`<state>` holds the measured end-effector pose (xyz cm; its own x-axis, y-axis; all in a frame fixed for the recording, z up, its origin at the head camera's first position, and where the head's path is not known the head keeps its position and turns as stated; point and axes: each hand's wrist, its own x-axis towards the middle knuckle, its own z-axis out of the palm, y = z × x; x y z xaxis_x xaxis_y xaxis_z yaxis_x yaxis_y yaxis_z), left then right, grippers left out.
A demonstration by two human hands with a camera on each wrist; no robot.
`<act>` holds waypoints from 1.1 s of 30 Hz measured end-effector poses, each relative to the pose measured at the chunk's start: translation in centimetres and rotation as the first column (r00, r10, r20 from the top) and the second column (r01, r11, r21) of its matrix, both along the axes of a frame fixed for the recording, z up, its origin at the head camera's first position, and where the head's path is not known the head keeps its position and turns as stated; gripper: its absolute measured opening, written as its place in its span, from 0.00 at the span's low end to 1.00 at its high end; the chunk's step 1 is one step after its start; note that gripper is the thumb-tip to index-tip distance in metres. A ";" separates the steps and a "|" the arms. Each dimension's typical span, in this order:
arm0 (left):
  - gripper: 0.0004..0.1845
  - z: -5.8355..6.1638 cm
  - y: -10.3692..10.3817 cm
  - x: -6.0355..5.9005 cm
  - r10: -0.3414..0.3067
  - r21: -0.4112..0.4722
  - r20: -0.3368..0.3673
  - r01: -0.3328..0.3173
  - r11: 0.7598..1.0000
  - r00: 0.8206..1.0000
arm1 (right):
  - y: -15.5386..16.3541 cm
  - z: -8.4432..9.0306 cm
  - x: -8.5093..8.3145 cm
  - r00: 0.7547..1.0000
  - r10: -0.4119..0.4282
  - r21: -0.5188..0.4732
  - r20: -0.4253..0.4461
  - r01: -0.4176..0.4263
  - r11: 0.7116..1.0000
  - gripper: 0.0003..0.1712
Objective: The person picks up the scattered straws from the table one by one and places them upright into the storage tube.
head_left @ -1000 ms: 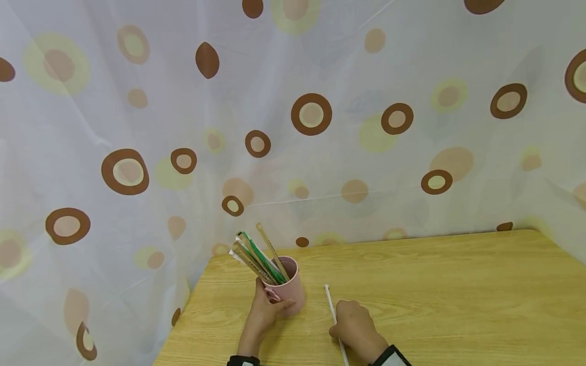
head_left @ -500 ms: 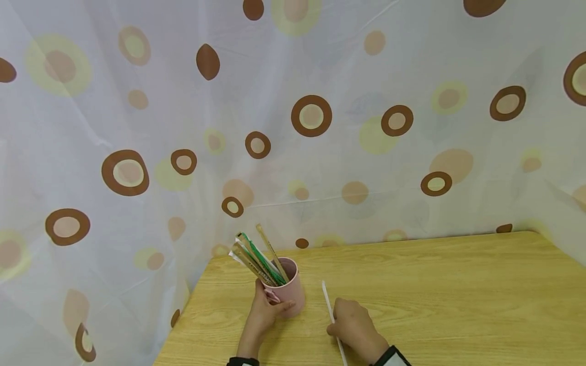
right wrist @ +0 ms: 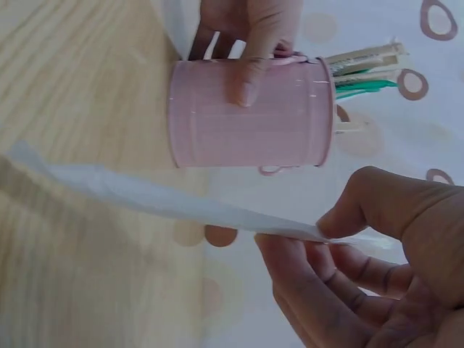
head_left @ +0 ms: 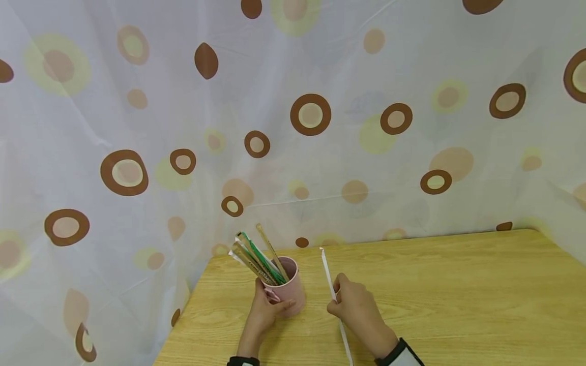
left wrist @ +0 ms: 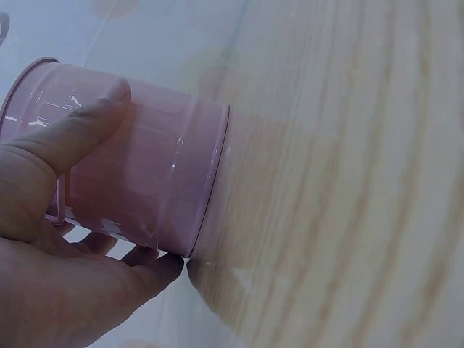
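From the head view, a pink cup (head_left: 288, 290) is standing upright near the left end of a wooden table (head_left: 458, 295), and the left hand (head_left: 265, 312) is wrapping around its near side, thumb lying across the front. Several long wrapped sticks (head_left: 256, 256), some in brown paper and some in green and white, are leaning out of the cup toward the upper left. Just to the right of the cup, the right hand (head_left: 354, 307) is pinching a long thin white wrapped stick (head_left: 327, 272) partway along its length, so that its far end is rising off the table beside the cup while the near end is trailing down past the wrist. A dotted curtain (head_left: 293, 127) is hanging behind the table. In the left wrist view, the thumb and fingers are curling around the cup's (left wrist: 152, 181) smooth pink wall while its base is sitting on the wood. In the right wrist view, the fingers (right wrist: 341, 217) are squeezing the white wrapper (right wrist: 167, 199) between thumb and fingertips, with the cup (right wrist: 250, 112) and the other hand (right wrist: 250, 36) just beyond it, and the stick ends (right wrist: 366, 69) are poking out of the cup's mouth.
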<state>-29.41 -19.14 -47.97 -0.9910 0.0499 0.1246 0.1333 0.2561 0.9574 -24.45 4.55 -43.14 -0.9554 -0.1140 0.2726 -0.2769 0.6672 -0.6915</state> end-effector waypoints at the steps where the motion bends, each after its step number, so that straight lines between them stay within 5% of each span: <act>1: 0.50 0.0 0.0 0.0 -0.001 0.000 -0.002 0.001 1.000 1.000 | 0.0 0.3 0.0 1.000 -0.006 -0.007 -0.024 0.006 1.000 0.13; 10: 0.51 -0.1 0.0 0.0 0.006 -0.010 -0.001 -0.006 1.000 1.000 | 0.5 2.9 0.3 0.977 -0.077 -0.084 -0.201 0.061 0.995 0.13; 19: 0.51 0.0 0.0 -0.2 0.013 -0.016 0.009 -0.013 1.000 1.000 | 1.0 4.5 0.7 0.929 -0.114 -0.150 -0.353 0.064 0.987 0.15; 33: 0.50 0.2 -0.1 -0.1 -0.001 -0.013 0.003 0.001 1.000 1.000 | 1.3 4.8 0.8 0.944 -0.105 -0.142 -0.312 0.063 0.988 0.15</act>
<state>-29.54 -19.26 -47.79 -0.9913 0.0521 0.1210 0.1306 0.2685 0.9544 -23.62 5.84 -38.36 -0.8210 0.0184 0.5706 -0.4433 0.6092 -0.6575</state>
